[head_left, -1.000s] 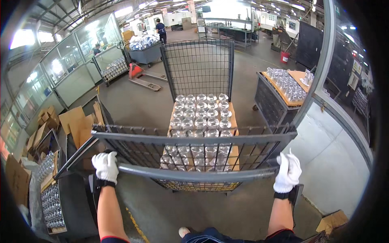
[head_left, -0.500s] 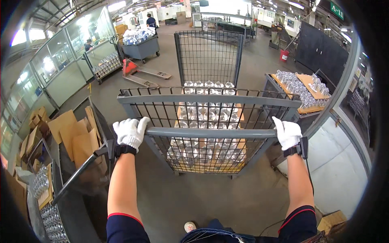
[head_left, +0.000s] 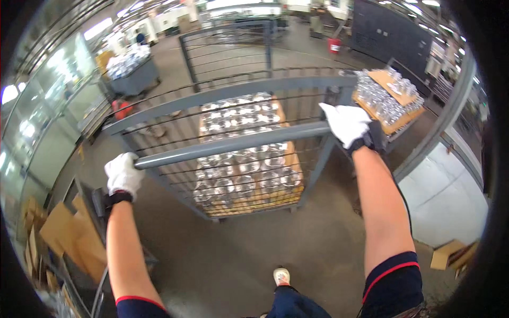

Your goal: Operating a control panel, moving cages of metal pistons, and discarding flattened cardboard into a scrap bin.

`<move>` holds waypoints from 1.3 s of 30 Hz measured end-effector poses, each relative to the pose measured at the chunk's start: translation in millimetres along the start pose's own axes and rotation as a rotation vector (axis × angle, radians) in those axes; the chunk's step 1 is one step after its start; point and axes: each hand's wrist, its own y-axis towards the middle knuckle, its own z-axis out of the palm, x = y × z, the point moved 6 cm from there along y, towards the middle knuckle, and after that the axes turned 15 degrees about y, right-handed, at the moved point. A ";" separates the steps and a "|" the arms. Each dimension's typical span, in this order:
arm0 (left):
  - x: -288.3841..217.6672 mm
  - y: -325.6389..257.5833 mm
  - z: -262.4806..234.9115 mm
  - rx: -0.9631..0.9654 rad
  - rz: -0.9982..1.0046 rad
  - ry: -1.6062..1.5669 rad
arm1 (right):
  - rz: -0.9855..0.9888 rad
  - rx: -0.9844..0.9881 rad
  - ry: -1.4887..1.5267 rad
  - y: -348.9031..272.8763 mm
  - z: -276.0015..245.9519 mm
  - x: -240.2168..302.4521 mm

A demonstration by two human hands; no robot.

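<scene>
A wheeled wire-mesh cart stands before me, its thick grey handle bar [head_left: 238,142] slanting down toward the left. My left hand [head_left: 123,172], in a white glove, is closed around the bar's left end. At the right end, my gloved right hand [head_left: 347,126] grips the bar near the corner of the frame, thumb pointing left. Behind the mesh panel [head_left: 241,180], rows of clear glass jars or cups [head_left: 249,164] stand on a brown board. A taller mesh panel [head_left: 228,53] rises at the cart's far end.
On the right, another cart bears glassware [head_left: 376,95] beside a white panel [head_left: 440,196]. Cardboard sheets [head_left: 69,228] lean at the lower left. A red pallet jack [head_left: 122,108] and a grey bin [head_left: 135,74] stand farther left. A red bucket [head_left: 334,45] is at the back.
The bar has tipped from level to slanted: my left hand is lower and farther left, my right hand higher and farther left. The surroundings have shifted left, and my foot shows farther forward.
</scene>
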 end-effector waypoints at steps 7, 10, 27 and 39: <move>26.4 91.7 102.6 0.071 -0.037 0.103 | -0.011 0.016 0.177 90.7 41.2 43.7; 18.0 135.8 139.7 0.261 -0.059 0.147 | 0.041 0.114 0.151 127.7 49.7 52.1; -69.7 445.0 271.2 0.302 0.150 0.116 | 0.074 -0.024 0.101 462.2 176.6 24.8; -146.1 627.2 360.7 0.336 0.177 0.072 | 0.121 0.014 0.124 689.1 270.8 18.0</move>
